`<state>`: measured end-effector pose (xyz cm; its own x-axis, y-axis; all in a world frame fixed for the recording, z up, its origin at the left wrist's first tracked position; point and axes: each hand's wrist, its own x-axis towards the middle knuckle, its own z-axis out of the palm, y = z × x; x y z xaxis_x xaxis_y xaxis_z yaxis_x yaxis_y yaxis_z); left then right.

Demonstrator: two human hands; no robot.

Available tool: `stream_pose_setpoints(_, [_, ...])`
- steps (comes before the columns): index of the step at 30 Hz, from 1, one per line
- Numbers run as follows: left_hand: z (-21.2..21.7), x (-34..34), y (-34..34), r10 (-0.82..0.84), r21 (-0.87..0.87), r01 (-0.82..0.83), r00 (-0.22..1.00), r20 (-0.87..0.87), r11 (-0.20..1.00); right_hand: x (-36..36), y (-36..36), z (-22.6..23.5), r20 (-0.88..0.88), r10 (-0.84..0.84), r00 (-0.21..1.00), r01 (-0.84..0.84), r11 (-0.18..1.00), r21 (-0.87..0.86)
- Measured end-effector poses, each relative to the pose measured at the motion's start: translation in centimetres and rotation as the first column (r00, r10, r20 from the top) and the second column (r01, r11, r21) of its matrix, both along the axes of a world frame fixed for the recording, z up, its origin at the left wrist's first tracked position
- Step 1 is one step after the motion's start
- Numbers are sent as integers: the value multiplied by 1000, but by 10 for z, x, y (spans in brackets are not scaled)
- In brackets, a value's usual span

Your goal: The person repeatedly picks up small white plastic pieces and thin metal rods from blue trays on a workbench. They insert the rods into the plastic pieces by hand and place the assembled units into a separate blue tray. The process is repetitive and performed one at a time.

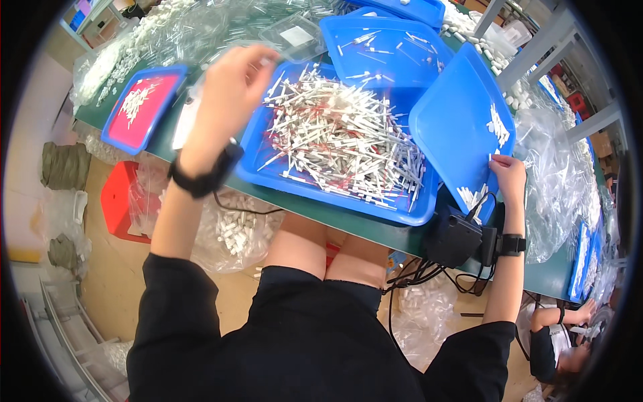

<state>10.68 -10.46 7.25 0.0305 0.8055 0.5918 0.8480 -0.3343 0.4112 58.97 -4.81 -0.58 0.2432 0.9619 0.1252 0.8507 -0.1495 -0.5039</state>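
Black cloth [315, 342] over your lap filled the lower middle of the frame, with your bare knees [321, 244] just above it, partly tucked under the edge of the green table [348, 218].

Your left hand [234, 80] was raised in the upper left-centre, blurred, fingers curled together; whether it pinched anything, you could not tell, since the fingertips smeared into the clutter behind. A black band [204, 175] circled that wrist.

Your right hand [508, 173] sat at right of centre, gripping the lower rim of a tilted blue tray [455, 127], fingers closed on its edge. A few white pieces [474, 196] had slid to that tray's low corner, half hidden behind the rim.

Between your hands lay the big blue tray [335, 194], heaped with thin white sticks [341, 137], some marked red; they were tangled too thickly to count. Another blue tray [382, 47] lay above it with scattered sticks.

At upper left a blue tray with a red floor [144, 107] held a small white pile. A black box [455, 238] with cables hung at the table edge. Clear bags [556, 167] at right blurred into glare. Another person's arm [559, 313] was cut off at lower right.
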Motion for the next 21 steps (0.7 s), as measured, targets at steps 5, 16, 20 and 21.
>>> stream_pose_setpoints(5, [13, 54, -60, -422, 19, 424, 892, 164, 905, 24, -21, 28, -320, 247, 915, -226, 969, 102])
stream_pose_setpoints(16, [9, 102, -88, -607, 127, 598, 744, 278, 791, -129, -135, 117, -707, 569, 419, -632, 742, 223])
stream_pose_setpoints(20, [8, 105, -90, -602, 120, 597, 740, 301, 793, -142, -144, 109, -688, 590, 424, -585, 758, 289])
stream_pose_setpoints(21, [7, 106, -91, -595, 113, 593, 741, 312, 797, -141, -145, 106, -714, 575, 401, -574, 765, 294])
